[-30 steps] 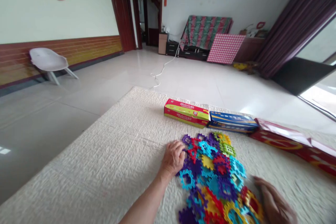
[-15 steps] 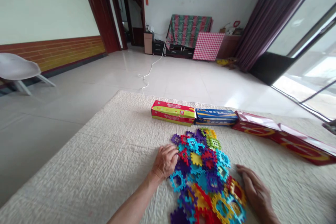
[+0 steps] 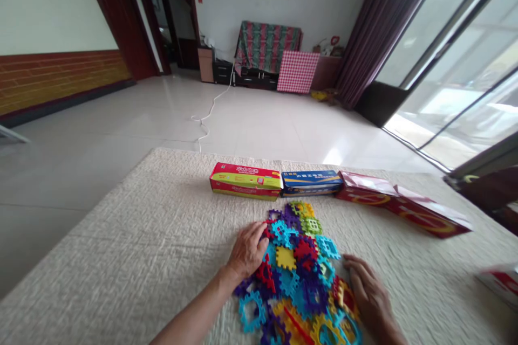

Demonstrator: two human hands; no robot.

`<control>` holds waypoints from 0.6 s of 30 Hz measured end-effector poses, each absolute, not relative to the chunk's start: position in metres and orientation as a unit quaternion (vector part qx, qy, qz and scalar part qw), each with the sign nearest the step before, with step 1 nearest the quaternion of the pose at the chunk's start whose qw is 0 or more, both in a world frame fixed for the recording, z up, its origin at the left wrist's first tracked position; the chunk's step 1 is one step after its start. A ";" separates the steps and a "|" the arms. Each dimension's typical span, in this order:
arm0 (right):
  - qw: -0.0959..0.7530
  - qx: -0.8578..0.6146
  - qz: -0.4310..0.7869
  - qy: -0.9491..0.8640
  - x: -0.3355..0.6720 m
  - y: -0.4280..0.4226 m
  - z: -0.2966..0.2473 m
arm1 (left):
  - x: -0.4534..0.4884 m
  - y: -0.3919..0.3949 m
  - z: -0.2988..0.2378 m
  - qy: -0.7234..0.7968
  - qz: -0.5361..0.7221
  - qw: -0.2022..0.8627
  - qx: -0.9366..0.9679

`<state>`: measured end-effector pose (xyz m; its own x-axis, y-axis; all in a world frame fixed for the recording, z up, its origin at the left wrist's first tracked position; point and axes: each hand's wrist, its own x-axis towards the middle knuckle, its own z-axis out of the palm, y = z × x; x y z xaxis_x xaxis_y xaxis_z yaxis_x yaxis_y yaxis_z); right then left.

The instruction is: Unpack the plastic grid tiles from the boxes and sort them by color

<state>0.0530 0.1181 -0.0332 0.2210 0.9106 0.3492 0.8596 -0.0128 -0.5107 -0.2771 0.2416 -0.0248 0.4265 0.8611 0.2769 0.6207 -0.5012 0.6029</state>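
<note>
A heap of colourful plastic interlocking tiles (image 3: 297, 264) lies on a cream textured mat (image 3: 141, 248). My left hand (image 3: 247, 250) rests palm down on the heap's left edge, fingers bent over red and blue pieces. At the right side, my right hand (image 3: 368, 294) lies flat with its fingers stretched out against yellow and blue tiles. Neither hand lifts a piece off the mat.
Behind the heap stand a red-and-yellow box (image 3: 245, 180), a blue box (image 3: 311, 181) and a long red box (image 3: 402, 209) in a row. Another red-and-white box (image 3: 499, 283) sits at the right edge. A white cable (image 3: 206, 113) crosses the tiled floor beyond.
The view has swung to the right and the chair has left the picture. Both hands have pressed inward on the tiles, drawing the heap tighter and nearer to me.
</note>
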 end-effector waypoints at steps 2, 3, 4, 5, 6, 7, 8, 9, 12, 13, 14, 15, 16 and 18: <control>0.328 -0.711 0.040 -0.621 0.052 0.119 -0.032 | -0.285 0.244 -0.025 0.438 0.289 0.219 0.823; 0.330 -0.711 0.040 -0.620 0.052 0.119 -0.032 | -0.290 0.245 -0.027 0.431 0.293 0.220 0.825; 0.331 -0.710 0.038 -0.620 0.052 0.119 -0.033 | -0.295 0.245 -0.030 0.422 0.296 0.219 0.828; 0.333 -0.710 0.034 -0.620 0.053 0.119 -0.035 | -0.300 0.245 -0.034 0.414 0.300 0.216 0.832; 0.333 -0.708 0.031 -0.622 0.053 0.119 -0.036 | -0.304 0.244 -0.039 0.404 0.305 0.212 0.836; 0.333 -0.707 0.026 -0.623 0.053 0.119 -0.037 | -0.307 0.243 -0.043 0.395 0.312 0.205 0.839; 0.332 -0.706 0.023 -0.625 0.053 0.119 -0.038 | -0.309 0.242 -0.047 0.387 0.320 0.197 0.842; 0.331 -0.706 0.020 -0.626 0.052 0.119 -0.038 | -0.310 0.241 -0.050 0.380 0.327 0.189 0.844; 0.328 -0.703 0.019 -0.631 0.050 0.119 -0.037 | -0.310 0.238 -0.053 0.371 0.341 0.172 0.846; 0.328 -0.702 0.020 -0.632 0.050 0.119 -0.036 | -0.309 0.237 -0.053 0.370 0.341 0.168 0.848; 0.329 -0.700 0.021 -0.633 0.049 0.119 -0.035 | -0.308 0.236 -0.051 0.369 0.339 0.164 0.850; 0.331 -0.699 0.023 -0.634 0.049 0.119 -0.034 | -0.307 0.235 -0.050 0.369 0.337 0.158 0.852; 0.333 -0.697 0.026 -0.635 0.049 0.120 -0.033 | -0.305 0.234 -0.048 0.369 0.334 0.152 0.854; 0.336 -0.694 0.029 -0.636 0.049 0.120 -0.033 | -0.304 0.233 -0.046 0.372 0.331 0.140 0.856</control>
<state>0.0490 0.1200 -0.0330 0.1889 0.9026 0.3869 0.8631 0.0354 -0.5038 -0.3036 0.2331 -0.0463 0.5043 0.7297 0.4618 0.5444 -0.6838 0.4859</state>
